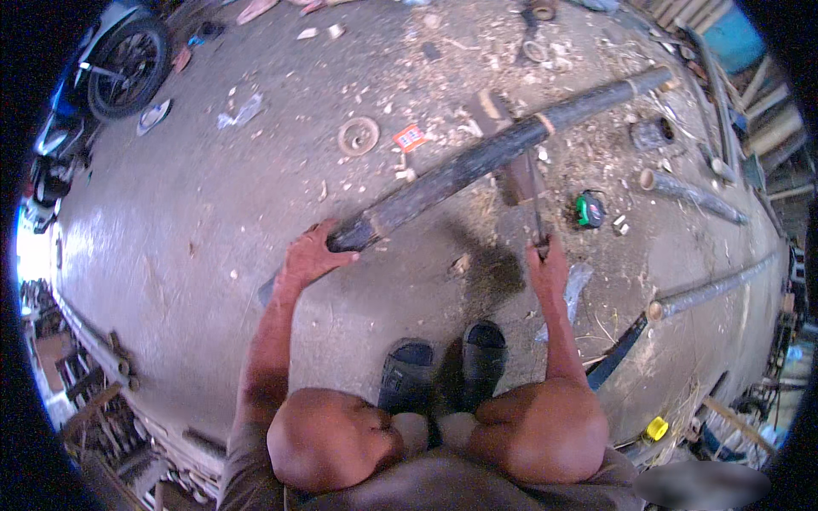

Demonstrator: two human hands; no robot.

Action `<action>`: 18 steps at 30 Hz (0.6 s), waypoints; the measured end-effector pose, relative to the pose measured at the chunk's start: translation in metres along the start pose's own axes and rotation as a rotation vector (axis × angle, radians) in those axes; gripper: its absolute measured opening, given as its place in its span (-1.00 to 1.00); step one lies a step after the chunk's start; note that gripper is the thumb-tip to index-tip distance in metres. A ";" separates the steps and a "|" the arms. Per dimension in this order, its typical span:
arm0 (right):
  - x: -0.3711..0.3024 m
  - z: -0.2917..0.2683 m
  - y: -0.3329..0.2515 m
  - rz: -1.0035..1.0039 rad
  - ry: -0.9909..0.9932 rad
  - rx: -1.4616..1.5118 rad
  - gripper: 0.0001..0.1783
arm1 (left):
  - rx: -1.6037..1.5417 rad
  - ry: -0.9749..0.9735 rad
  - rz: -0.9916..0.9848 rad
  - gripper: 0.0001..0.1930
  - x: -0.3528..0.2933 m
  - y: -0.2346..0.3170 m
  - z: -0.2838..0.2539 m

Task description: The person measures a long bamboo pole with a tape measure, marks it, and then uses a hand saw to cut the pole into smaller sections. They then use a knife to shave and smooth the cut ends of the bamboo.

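Note:
A long dark bamboo pole (477, 160) lies slanted across the concrete floor, propped on a wooden block (498, 115). My left hand (311, 255) presses down on the pole near its lower left end. My right hand (547, 266) grips the handle of a saw (535, 204), whose thin blade reaches up to the pole close to the block. I am squatting, with my knees and black sandals (447, 362) at the bottom of the view.
A green tape measure (590, 209) lies right of the saw. More bamboo poles (699, 294) lie at the right, with a short cut piece (652, 134). A round disc (358, 134), scraps and sawdust litter the floor. A motorbike wheel (128, 68) stands at top left.

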State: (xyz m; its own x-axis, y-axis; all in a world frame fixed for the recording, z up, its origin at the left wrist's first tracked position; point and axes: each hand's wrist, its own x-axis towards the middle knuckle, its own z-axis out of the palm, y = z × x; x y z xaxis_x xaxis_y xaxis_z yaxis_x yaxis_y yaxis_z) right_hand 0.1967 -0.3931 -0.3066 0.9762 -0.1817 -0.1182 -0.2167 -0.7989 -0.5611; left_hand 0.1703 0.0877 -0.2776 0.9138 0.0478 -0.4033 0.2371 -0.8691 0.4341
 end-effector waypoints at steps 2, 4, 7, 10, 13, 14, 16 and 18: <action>-0.011 0.008 -0.001 -0.055 0.065 0.069 -0.63 | -0.030 -0.154 -0.104 -0.05 -0.018 -0.026 -0.014; -0.015 0.007 -0.009 -0.099 0.055 0.126 -0.68 | 0.012 -0.172 -0.163 -0.07 -0.030 -0.036 -0.015; -0.007 0.009 0.007 -0.086 -0.067 0.209 -0.77 | 0.191 0.073 -0.127 -0.11 -0.017 -0.006 0.024; -0.005 0.042 -0.044 -0.120 -0.281 0.443 -0.70 | 0.383 0.406 -0.074 -0.17 -0.022 0.009 0.061; 0.000 0.056 -0.090 0.083 -0.401 0.697 -0.66 | 0.340 0.487 0.043 -0.19 -0.008 0.051 0.070; 0.001 0.057 -0.100 0.148 -0.425 0.781 -0.67 | 0.320 0.415 0.109 -0.19 -0.004 0.057 0.066; 0.003 0.054 -0.111 0.181 -0.477 0.837 -0.64 | 0.142 0.213 0.106 -0.16 -0.002 0.050 0.053; 0.005 0.055 -0.110 0.198 -0.511 0.872 -0.60 | 0.046 -0.039 0.068 -0.16 -0.003 0.028 0.028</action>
State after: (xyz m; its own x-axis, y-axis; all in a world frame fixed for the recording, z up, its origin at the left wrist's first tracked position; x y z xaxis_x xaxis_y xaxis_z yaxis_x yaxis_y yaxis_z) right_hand 0.2255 -0.2743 -0.2908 0.8545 0.1637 -0.4931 -0.4919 -0.0502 -0.8692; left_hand 0.1650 0.0493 -0.2873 0.9135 -0.0306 -0.4058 0.1588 -0.8913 0.4247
